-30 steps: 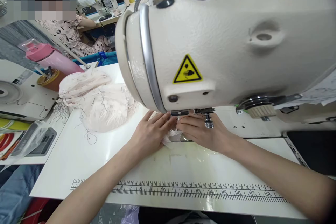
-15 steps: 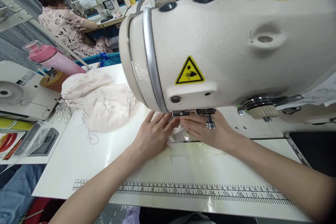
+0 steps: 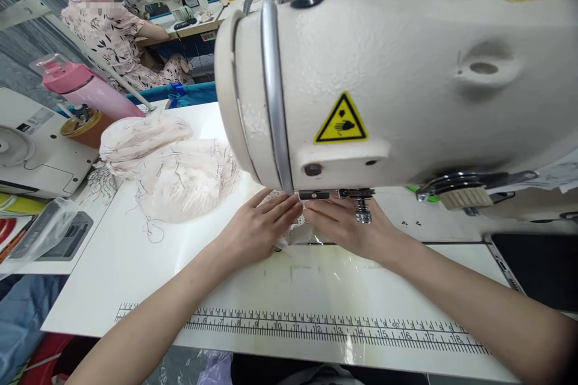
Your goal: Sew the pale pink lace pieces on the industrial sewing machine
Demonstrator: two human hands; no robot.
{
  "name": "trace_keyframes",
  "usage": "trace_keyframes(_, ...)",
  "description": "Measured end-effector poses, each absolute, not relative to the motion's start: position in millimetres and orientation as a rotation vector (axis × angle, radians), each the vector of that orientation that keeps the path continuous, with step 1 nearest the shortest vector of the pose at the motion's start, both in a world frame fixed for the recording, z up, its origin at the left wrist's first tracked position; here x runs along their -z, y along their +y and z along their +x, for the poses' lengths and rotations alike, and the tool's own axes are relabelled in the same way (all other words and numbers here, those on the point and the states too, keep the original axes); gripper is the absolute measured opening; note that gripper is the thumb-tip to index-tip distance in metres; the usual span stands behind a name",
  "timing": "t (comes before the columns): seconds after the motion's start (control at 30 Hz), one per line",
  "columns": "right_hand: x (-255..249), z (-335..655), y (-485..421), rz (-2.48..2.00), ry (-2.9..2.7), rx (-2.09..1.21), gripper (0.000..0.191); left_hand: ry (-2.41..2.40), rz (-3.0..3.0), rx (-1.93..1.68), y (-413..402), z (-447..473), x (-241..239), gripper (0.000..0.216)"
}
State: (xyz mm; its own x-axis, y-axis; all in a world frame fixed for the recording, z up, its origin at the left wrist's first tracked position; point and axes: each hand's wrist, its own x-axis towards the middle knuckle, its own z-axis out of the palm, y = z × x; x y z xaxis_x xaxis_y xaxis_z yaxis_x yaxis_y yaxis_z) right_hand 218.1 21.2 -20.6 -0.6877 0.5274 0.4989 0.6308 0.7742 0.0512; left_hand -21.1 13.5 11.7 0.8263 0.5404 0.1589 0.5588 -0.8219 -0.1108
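Observation:
Under the head of a white sewing machine (image 3: 383, 72), both hands are close together on a small piece of pale pink lace fabric (image 3: 298, 231). My left hand (image 3: 255, 225) is closed on its left side, fingers together and pointing at the needle area, thumb hidden beneath. From the right, my right hand (image 3: 347, 225) has its fingertips closed on the same fabric, partly covered by the machine's metal thread parts (image 3: 361, 204). The needle and presser foot are out of sight behind the machine head. Most of the fabric is hidden by the hands.
A heap of pale pink fabric pieces (image 3: 176, 180) with loose threads lies left on the white table (image 3: 135, 277). A printed ruler (image 3: 316, 328) runs along the front edge. A pink bottle (image 3: 90, 87) stands at left, a dark phone-like device (image 3: 537, 271) right. Another person (image 3: 103, 42) sits beyond.
My left hand has shifted slightly left with the fabric, and its fingers lie a little flatter. My right hand stays beside it. The whole view has turned slightly.

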Motion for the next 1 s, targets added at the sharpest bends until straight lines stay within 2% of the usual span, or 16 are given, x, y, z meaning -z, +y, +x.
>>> trace_keyframes(0.1,16,215,19,-0.809,-2.544,0.478,0.038,-0.871,-2.890,0.144,17,-26,-15,0.057)
trace_keyframes(0.3,23,210,20,-0.780,-2.572,0.160,0.032,-0.857,-2.907,0.185,22,-29,-16,0.055)
trace_keyframes(0.53,30,207,20,-0.741,-2.565,0.252,0.029,-0.913,-2.890,0.181,22,-26,-16,0.051)
trace_keyframes(0.77,27,210,23,-0.761,-2.541,0.176,0.027,-0.985,-2.853,0.162,17,-23,-14,0.053)
trace_keyframes(1.0,11,210,15,-0.860,-2.457,0.498,0.022,-1.019,-2.777,0.210,13,-16,-10,0.051)
